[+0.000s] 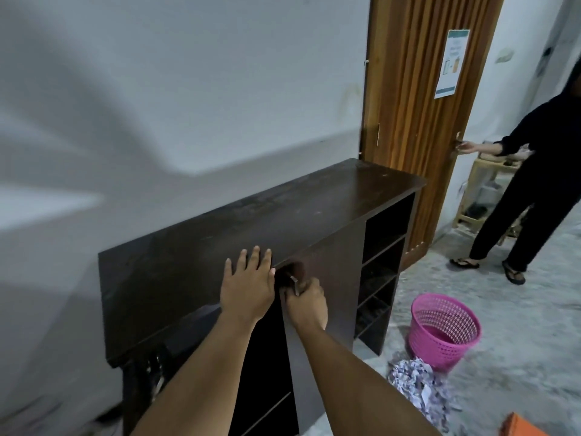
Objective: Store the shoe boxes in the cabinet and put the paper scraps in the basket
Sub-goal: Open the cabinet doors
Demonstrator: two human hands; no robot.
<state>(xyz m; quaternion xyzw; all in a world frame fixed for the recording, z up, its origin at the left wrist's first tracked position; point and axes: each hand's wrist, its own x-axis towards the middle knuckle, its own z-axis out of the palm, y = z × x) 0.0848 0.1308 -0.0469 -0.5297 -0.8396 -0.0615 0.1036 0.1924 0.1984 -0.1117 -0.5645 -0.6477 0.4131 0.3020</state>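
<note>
— What could have gone wrong from there?

— The right hand (306, 298) had its grip curled round the metal handle (295, 284) of the cabinet door (327, 278), which stood partly swung out. I judged that a hard pull could have rocked the cabinet (220, 247), or swung the door toward the paper scraps (418, 385) heaped on the floor at about four o'clock from the hands. The handle was small, so the fingers might also have slipped off it.

— And the other hand?

— The left hand (248, 284) lay flat on the cabinet top, fingers straight and spread, holding nothing. It seemed to be bracing the cabinet, which would have eased the tipping risk.

— Where were the task's things?

— The pink basket (445, 332) stood on the floor at three o'clock from the hands, just beyond the scraps and near the open shelves at the cabinet's right end. An orange corner (518, 426) showed at five o'clock, bottom edge; I couldn't tell whether it was a shoe box.

— Anything else?

— Another person (531, 184) stood at the wooden door (418, 121), at two o'clock, well apart.
</note>
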